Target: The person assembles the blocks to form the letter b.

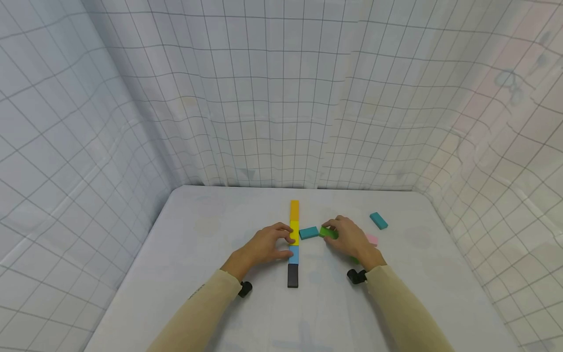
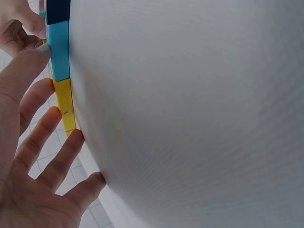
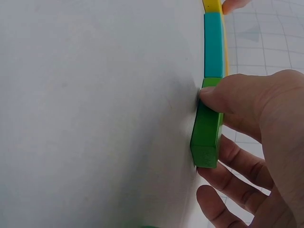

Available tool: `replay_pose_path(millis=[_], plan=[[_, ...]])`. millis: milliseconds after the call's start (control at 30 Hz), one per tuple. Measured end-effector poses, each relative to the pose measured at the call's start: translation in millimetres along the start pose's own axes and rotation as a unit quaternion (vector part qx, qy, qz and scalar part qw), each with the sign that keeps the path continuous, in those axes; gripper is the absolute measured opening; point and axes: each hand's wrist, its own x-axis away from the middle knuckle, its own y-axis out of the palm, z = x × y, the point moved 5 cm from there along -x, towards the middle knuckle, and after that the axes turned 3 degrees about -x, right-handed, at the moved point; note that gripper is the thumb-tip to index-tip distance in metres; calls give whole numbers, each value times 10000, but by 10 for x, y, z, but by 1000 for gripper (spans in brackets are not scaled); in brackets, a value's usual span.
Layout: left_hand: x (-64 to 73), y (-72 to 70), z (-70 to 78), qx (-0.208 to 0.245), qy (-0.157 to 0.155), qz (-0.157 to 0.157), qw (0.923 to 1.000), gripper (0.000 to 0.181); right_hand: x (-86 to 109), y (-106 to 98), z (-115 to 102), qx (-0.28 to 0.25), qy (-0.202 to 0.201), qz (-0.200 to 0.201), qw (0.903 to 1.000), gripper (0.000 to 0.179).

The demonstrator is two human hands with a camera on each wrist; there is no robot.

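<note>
A straight column of blocks lies on the table: orange-yellow (image 1: 294,210), yellow (image 1: 295,237), light blue (image 1: 294,254) and black (image 1: 292,275). Along its left side rests my left hand (image 1: 266,244), with loosely bent fingers touching the yellow block and the thumb at the light blue one (image 2: 59,50). A teal block (image 1: 309,232) extends rightward from the column. At its right end, a green block (image 3: 206,126) is pinched between the thumb and fingers of my right hand (image 1: 348,237). In the right wrist view, the green block meets the teal block (image 3: 213,45) end to end.
To the right lie a loose teal block (image 1: 378,220) and a pink block (image 1: 373,240), the latter partly hidden by my right hand. Another green piece (image 1: 355,260) peeks out under the right wrist. White gridded curtains (image 1: 281,98) stand behind the table and on both sides.
</note>
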Motion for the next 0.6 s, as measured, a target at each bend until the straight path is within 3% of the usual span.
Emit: replay_pose_path(millis=[600], plan=[[-14,13,-28,40,-3,-29,10000,26,2,2,-13,3,2,30,10000,38]])
